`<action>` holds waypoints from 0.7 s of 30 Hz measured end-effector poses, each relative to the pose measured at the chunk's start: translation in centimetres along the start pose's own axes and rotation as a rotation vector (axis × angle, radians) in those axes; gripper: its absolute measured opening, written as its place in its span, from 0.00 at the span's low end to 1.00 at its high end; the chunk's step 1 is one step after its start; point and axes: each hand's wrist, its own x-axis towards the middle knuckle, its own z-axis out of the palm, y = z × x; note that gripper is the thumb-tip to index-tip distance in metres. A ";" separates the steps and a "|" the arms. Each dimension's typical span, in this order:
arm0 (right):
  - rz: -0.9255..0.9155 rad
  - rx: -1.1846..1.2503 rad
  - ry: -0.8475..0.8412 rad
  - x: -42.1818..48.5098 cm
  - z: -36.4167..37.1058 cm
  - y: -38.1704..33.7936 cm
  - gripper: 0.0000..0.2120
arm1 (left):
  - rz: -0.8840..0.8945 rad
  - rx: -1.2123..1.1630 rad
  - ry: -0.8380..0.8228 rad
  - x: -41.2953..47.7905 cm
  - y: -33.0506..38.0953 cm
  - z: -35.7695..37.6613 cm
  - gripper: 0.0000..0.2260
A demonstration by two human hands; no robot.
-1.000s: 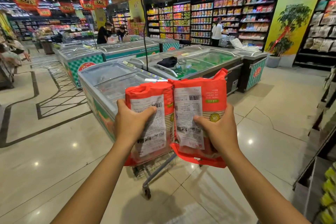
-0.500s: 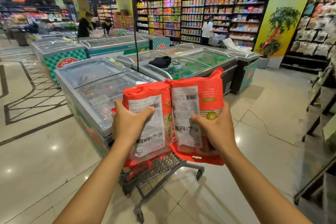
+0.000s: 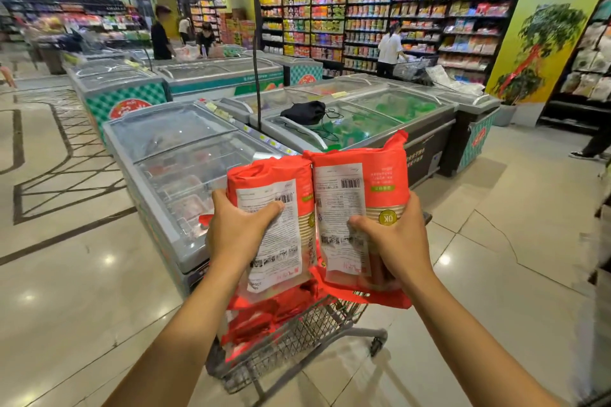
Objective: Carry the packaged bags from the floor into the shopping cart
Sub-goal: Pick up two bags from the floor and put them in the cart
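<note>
Two orange-red packaged bags with white printed labels are held upright side by side, in the air over the shopping cart [image 3: 297, 337]. My left hand [image 3: 236, 231] grips the left bag [image 3: 281, 195] around its middle, thumb across the label. My right hand [image 3: 393, 241] grips the right bag [image 3: 360, 188] the same way. The wire cart stands below and just beyond my hands, next to a freezer. More red bags [image 3: 264, 314] lie inside its basket, partly hidden by the bags I hold.
A long row of glass-topped chest freezers [image 3: 172, 149] runs along the cart's left and behind it; a black pouch [image 3: 304, 112] lies on one lid. Shelving lines the back and right. Several people stand in the distance. Open tiled floor [image 3: 496, 241] lies to the right.
I have moved closer to the cart with both bags; the cart basket now shows more fully under my hands. My grip on each bag is unchanged.
</note>
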 end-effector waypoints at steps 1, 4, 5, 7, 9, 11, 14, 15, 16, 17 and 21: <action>0.000 0.010 -0.007 1.4 0.6 0.5 0.36 | 0.002 0.014 0.009 1.1 0.0 0.8 0.28; -0.006 0.033 -0.038 6.2 2.6 1.6 0.35 | -0.012 0.021 0.039 4.8 0.0 3.4 0.28; -0.004 0.035 -0.053 8.0 3.2 2.0 0.35 | -0.023 0.019 0.049 6.0 0.1 4.3 0.28; 0.000 0.039 -0.074 11.5 4.4 2.6 0.35 | -0.037 0.018 0.068 8.5 0.3 6.3 0.30; 0.009 0.039 -0.092 14.9 5.2 3.6 0.37 | -0.045 0.030 0.082 10.8 0.6 8.3 0.30; 0.020 0.039 -0.118 18.1 5.7 4.9 0.38 | -0.046 0.025 0.084 13.0 0.6 10.5 0.29; 0.060 0.066 -0.158 22.5 6.4 6.8 0.39 | -0.080 -0.023 0.071 15.8 -0.4 13.3 0.31; 0.074 0.073 -0.177 23.7 6.6 7.3 0.38 | -0.101 -0.042 0.065 16.6 -0.9 14.0 0.31; 0.090 0.083 -0.189 24.8 6.9 8.0 0.38 | -0.127 -0.056 0.065 17.5 -1.4 14.6 0.30; 0.105 0.090 -0.198 25.8 7.2 8.7 0.37 | -0.150 -0.067 0.068 18.5 -2.0 15.3 0.30; 0.171 0.102 -0.220 29.6 8.8 11.4 0.37 | -0.217 -0.091 0.077 21.4 -4.4 17.1 0.30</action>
